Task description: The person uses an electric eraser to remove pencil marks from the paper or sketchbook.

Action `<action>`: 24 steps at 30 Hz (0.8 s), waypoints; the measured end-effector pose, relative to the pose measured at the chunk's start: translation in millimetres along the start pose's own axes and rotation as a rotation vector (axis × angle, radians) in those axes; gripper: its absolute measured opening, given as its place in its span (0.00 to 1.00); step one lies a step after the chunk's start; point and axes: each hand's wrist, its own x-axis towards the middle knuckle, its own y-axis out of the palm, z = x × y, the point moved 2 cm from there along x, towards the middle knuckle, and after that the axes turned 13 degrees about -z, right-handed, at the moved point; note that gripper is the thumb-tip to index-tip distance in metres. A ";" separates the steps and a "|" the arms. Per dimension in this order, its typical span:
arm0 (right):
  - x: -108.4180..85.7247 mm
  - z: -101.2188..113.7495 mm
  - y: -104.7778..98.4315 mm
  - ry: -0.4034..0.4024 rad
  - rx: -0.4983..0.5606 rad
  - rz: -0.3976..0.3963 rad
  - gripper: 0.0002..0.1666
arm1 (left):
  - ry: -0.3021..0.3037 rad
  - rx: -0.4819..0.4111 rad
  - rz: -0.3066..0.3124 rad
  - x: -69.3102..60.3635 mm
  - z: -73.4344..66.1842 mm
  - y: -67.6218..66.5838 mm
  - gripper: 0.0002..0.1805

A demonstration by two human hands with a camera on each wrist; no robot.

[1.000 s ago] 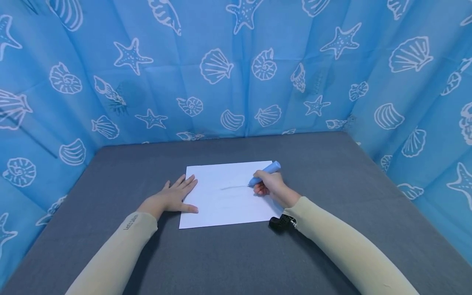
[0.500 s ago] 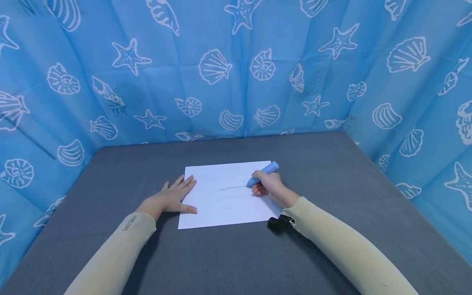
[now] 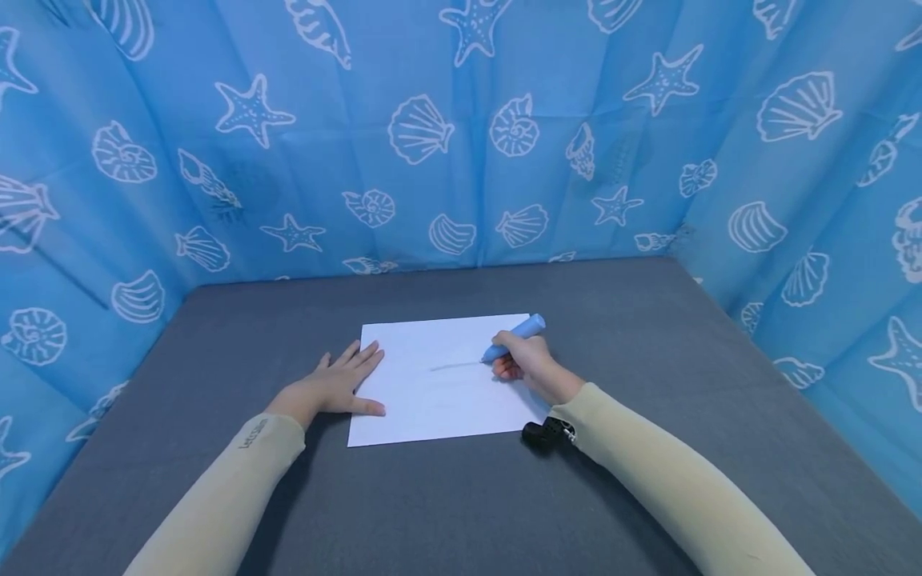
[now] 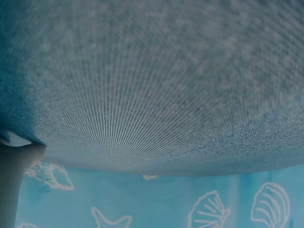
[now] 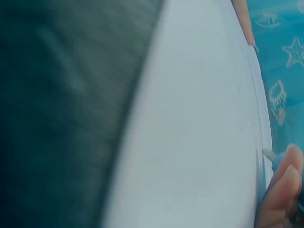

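Note:
A white sheet of paper [image 3: 432,408] lies on the grey cloth, with a thin faint line [image 3: 454,367] across its middle. My left hand [image 3: 333,390] rests flat on the sheet's left edge, fingers spread and thumb apart. On the right side, my right hand [image 3: 535,366] holds a thick blue marker [image 3: 530,326] slanted, its tip down at the right end of the line. Whether the tip touches the paper cannot be made out. The right wrist view catches the fingers [image 5: 285,187] around the marker [image 5: 280,159], partly cut off by the frame edge.
Grey cloth [image 3: 432,512] covers the table around the sheet. A blue curtain [image 3: 461,192] with white shells and starfish hangs behind and at both sides. A small black device [image 3: 543,436] sits under the right wrist, by the sheet's near right corner.
The view has shifted very slightly. Both hands, the sheet and the line look almost the same; the marker tip stays near the line's right end.

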 end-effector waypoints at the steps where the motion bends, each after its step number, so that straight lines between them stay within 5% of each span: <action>1: -0.3 -0.1 0.3 0.001 0.002 -0.004 0.15 | -0.002 -0.001 0.002 -0.3 -0.2 -0.2 0.61; 24: -1.1 1.3 3.3 -0.010 0.005 0.004 0.15 | 0.001 0.010 0.002 0.3 4.5 2.2 0.63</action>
